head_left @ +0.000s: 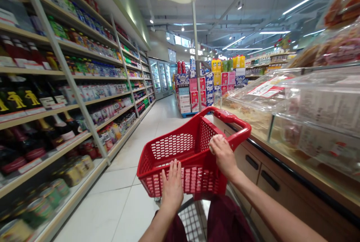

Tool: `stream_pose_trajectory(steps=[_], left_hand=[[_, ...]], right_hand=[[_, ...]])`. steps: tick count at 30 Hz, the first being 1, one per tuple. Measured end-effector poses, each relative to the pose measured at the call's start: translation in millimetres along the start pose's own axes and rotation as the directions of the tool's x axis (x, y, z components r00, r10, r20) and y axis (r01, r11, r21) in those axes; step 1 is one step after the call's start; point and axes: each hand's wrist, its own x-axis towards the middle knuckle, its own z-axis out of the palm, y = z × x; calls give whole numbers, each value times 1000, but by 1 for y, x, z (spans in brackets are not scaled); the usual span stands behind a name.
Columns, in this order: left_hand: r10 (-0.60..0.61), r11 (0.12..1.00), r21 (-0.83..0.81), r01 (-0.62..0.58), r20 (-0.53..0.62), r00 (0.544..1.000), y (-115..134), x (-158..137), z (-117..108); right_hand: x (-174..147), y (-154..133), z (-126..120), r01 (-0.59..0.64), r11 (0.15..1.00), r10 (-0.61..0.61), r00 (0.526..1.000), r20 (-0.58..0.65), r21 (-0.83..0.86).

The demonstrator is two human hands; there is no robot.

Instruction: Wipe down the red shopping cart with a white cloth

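A red plastic shopping cart (168,148) with perforated basket walls stands right in front of me, turned so its handle (239,122) points to the right. My left hand (172,185) lies against the near side wall, fingers stretched out and their tips close to the top rim. Higher up and to the right, my right hand (222,154) has its fingers curled over the rim beside the handle. Something pale shows at these fingers, too small to make out. The visible inside of the basket holds nothing. Below it is a grey lower rack (192,215).
Tall shelves (92,99) of bottles, cans and packets line the left. Close on the right is a display counter (253,152) with clear-wrapped food packs (312,103). Stacked drink cartons (197,92) stand ahead around a pole, glass-door fridges (161,77) farther back. Tiled floor (123,193) runs between.
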Motion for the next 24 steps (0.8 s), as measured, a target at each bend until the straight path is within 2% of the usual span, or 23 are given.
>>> stream_pose_trajectory(steps=[2, 4, 6, 8, 9, 11, 14, 17, 20, 24], left_hand=[[5, 1000, -2, -5, 3, 1000, -2, 0, -1], [30, 999, -14, -30, 19, 999, -5, 0, -4], [49, 998, -41, -47, 47, 998, -6, 1, -7], [35, 998, -58, -31, 65, 997, -4, 2, -9], [20, 998, -58, -17, 64, 998, -4, 3, -9], [7, 999, -44, -5, 51, 999, -3, 3, -9], [51, 998, -32, -50, 38, 998, -10, 2, -8], [0, 999, -39, 1, 28, 1000, -19, -1, -8], [-67, 996, -59, 68, 20, 998, -22, -3, -8], [-48, 996, -81, 49, 13, 999, -23, -4, -8]], right_hand=[[-3, -9, 4, 105, 993, -107, 994, 27, 54], [-2, -11, 4, 152, 986, -157, 985, 69, 75], [2, -4, 0, 84, 996, -86, 993, 86, 27], [6, 1, -3, -9, 999, 11, 998, 63, -38], [6, -1, -2, -19, 999, 22, 999, 47, -50], [5, -14, 3, 40, 999, -39, 999, 24, -23], [1, -32, 12, 159, 986, -160, 987, 31, 46], [3, -24, 10, 87, 996, -87, 993, 76, 11], [4, -15, 9, -4, 999, 7, 998, 63, -39], [0, -44, 26, 93, 995, -95, 993, 74, 37]])
